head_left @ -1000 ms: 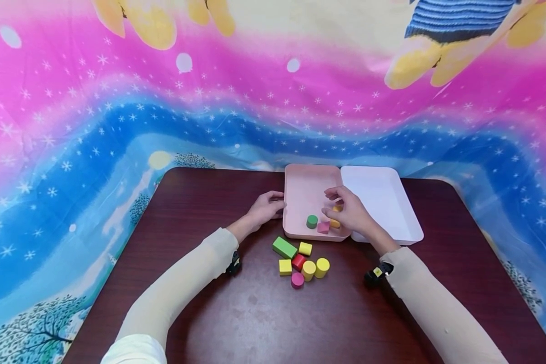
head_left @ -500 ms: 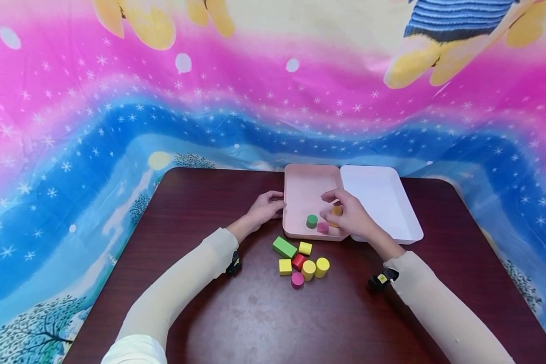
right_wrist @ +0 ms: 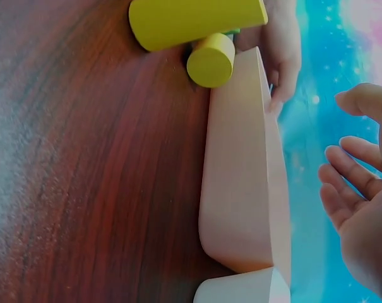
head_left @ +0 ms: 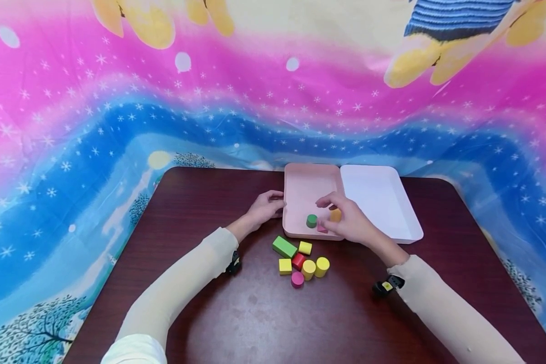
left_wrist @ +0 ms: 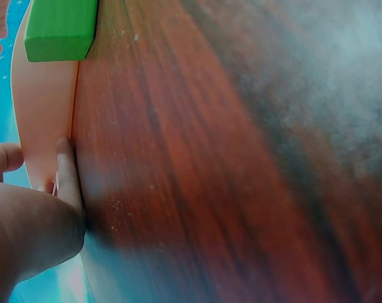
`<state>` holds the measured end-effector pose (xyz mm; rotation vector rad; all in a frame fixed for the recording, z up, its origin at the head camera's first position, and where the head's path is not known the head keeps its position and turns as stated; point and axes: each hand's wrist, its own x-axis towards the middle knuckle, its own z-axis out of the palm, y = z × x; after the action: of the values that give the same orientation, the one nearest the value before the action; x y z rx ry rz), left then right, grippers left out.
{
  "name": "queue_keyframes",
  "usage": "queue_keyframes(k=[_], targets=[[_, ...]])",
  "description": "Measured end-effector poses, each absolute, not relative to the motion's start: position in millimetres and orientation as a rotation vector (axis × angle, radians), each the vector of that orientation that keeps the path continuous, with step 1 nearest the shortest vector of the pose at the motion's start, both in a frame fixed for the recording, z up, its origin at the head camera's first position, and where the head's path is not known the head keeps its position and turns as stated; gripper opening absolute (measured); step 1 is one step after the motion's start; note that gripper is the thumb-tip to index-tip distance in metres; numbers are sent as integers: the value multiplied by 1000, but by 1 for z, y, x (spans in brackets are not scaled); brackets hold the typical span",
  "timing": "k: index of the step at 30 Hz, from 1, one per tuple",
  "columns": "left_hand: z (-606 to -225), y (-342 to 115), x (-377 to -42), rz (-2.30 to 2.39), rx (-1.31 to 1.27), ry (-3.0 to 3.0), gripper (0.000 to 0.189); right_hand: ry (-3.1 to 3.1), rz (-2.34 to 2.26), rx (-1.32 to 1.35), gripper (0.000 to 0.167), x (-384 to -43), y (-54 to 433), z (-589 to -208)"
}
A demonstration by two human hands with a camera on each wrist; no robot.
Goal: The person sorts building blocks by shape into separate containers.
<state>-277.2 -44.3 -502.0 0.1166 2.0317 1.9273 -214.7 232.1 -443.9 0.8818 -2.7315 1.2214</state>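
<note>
My left hand (head_left: 265,208) rests against the left side wall of a shallow pink box (head_left: 305,177), its fingers touching the wall. My right hand (head_left: 348,217) hovers over the box's near right part, thumb and fingers apart, and the right wrist view shows nothing between them. Below and around it in the box lie an orange block (head_left: 335,215), partly covered by the hand, a pink block (head_left: 321,229), partly behind the thumb, and a green cylinder (head_left: 311,221) just left of the thumb.
In front of the box, a green rectangular block (head_left: 284,247), a yellow block (head_left: 285,266), a red block (head_left: 298,261), a magenta cylinder (head_left: 297,279) and several yellow cylinders (head_left: 322,267) lie on the dark wood table (head_left: 255,318). A white tray (head_left: 373,197) adjoins the box's right side.
My right hand has shifted left and slightly nearer, from the orange block toward the pink block and green cylinder. The left hand and the blocks stay where they were.
</note>
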Motion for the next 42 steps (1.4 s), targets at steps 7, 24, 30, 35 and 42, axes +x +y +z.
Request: queue_keyframes(k=[7, 24, 30, 35, 42], targets=[[-503, -45, -277, 1924, 122, 2032, 46, -2752, 1224, 918, 36, -204, 228, -438], [-503, -46, -278, 1918, 115, 2027, 48, -2731, 1263, 1039, 30, -187, 220, -442], [-503, -46, -279, 1920, 119, 2024, 47, -2726, 1254, 1130, 33, -177, 218, -443], [-503, -46, -279, 1925, 121, 2029, 46, -2736, 1208, 1172, 36, -168, 217, -445], [-502, -46, -277, 1908, 130, 2061, 45, -2750, 1214, 1170, 41, -155, 217, -448]])
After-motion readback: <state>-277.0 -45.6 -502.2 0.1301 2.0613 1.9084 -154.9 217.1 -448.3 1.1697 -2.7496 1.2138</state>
